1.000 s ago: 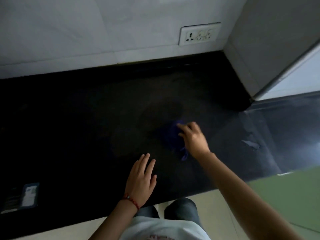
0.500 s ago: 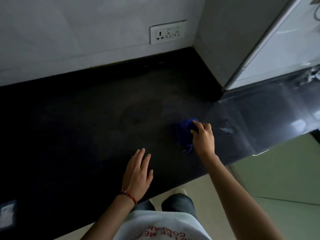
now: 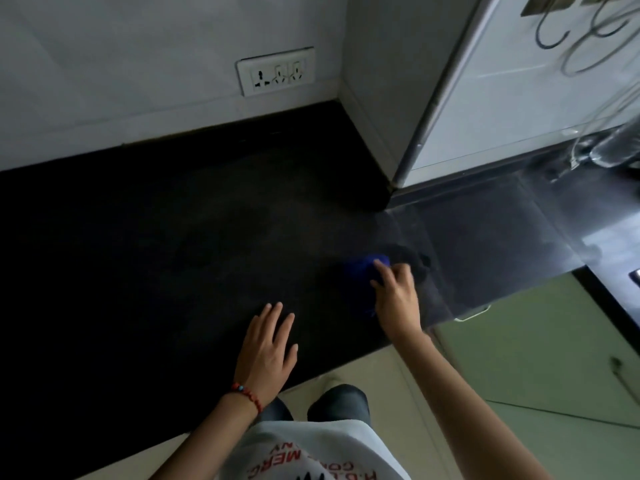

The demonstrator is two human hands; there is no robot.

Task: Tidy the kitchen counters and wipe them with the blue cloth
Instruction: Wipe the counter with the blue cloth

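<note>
The blue cloth (image 3: 361, 270) lies bunched on the black counter (image 3: 138, 254), near its front edge at the right. My right hand (image 3: 398, 296) is on top of the cloth, fingers curled over it, and hides its right part. My left hand (image 3: 268, 348) rests flat on the counter to the left of the cloth, fingers straight, holding nothing. A red bead bracelet sits on that wrist.
A white wall socket (image 3: 276, 71) is on the back wall. A tall white unit (image 3: 502, 98) stands at the back right with cables (image 3: 588, 39) hanging on it. Green cabinet fronts (image 3: 536, 358) and a handle (image 3: 472, 315) lie below the counter's right part.
My right hand has slid the blue cloth to the right along the counter, onto its glossy part. The view has turned right. My left hand has stayed flat.
</note>
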